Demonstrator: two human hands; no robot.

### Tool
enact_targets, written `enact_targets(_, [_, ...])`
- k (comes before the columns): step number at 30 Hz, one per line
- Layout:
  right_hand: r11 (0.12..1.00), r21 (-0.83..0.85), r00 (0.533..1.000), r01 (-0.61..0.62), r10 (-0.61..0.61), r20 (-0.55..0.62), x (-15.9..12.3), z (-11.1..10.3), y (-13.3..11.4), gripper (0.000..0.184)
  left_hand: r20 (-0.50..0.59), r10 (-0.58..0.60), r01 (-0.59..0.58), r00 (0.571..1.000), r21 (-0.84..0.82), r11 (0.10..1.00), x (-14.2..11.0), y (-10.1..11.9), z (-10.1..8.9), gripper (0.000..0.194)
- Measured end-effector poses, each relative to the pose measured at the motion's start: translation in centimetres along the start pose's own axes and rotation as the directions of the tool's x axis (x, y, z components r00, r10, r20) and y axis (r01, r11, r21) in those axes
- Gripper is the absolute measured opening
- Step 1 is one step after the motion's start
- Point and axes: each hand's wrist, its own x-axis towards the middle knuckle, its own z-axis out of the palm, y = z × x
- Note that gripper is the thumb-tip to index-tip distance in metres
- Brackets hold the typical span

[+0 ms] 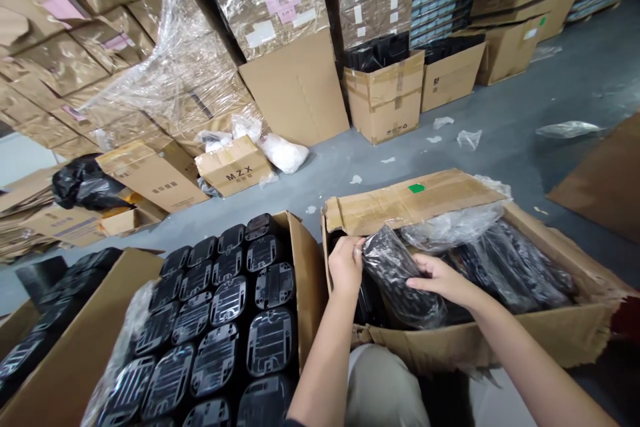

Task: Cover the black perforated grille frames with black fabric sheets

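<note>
A black item in a clear plastic bag [397,273] is tilted over an open cardboard box [480,340]. My left hand [346,263] pinches the upper left end of the bag between thumb and fingers. On the bag's right side, my right hand [440,279] grips it, the thumb on top. The exact shape of the item is hidden by the wrinkled film. More black pieces in clear film [515,267] lie in the right part of the same box. Loose clear plastic [450,227] is bunched along its far side.
On my left, a box holds several rows of upright black plastic containers [215,353] with rounded square ends. Another box of black pieces [55,300] stands farther left. Film-wrapped carton stacks [280,7] line the back. Scraps of plastic [469,140] lie on the grey floor [320,180].
</note>
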Motion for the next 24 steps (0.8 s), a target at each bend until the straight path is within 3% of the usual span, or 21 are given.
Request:
enact_targets(6, [0.999, 0.036, 1.0, -0.015, 0.015, -0.027, 0.3, -0.5, 0.3, 0.033, 0.052, -0.017, 0.009, 0.998, 0.148, 0.989, 0.7, -0.8, -0.3, 0.012])
enact_targets(10, [0.999, 0.026, 0.999, -0.018, 0.019, -0.037, 0.6, -0.9, 0.4, 0.028, -0.042, -0.068, 0.074, 0.997, 0.139, 0.988, 1.0, -1.2, -0.3, 0.015])
enact_targets(12, [0.999, 0.002, 0.999, -0.034, 0.034, 0.02, 0.6, -1.0, 0.6, 0.025, -0.14, -0.177, 0.182, 0.974, 0.021, 0.983, 1.2, -1.5, -0.1, 0.02])
enact_targets(14, [0.999, -0.02, 0.997, -0.047, 0.048, 0.066, 0.6, -1.0, 1.0, 0.022, -0.179, -0.331, 0.293, 0.927, -0.21, 0.933, 1.5, -1.7, 0.3, 0.026])
enact_targets(17, [0.995, -0.075, 0.992, -0.059, 0.067, 0.108, 0.5, -0.3, 2.0, 0.022, -0.068, -0.52, 0.392, 0.852, -0.575, 0.718, 1.7, -1.9, 0.9, 0.031])
enact_targets(20, [0.98, -0.194, 0.99, -0.044, 0.068, 0.121, 0.5, 0.8, 3.1, 0.021, 0.058, -0.597, 0.449, 0.8, -0.718, 0.532, 1.6, -1.8, 1.3, 0.035])
enact_targets(22, [0.954, -0.299, 0.996, 0.001, 0.026, 0.088, 0.5, 1.3, 3.9, 0.016, 0.108, -0.587, 0.484, 0.802, -0.693, 0.534, 1.4, -1.6, 1.0, 0.038])
enact_targets(24, [0.917, -0.397, 0.999, 0.042, -0.037, 0.019, 0.6, 1.4, 4.5, 0.012, 0.11, -0.529, 0.492, 0.842, -0.558, 0.668, 0.9, -1.1, 0.2, 0.038])
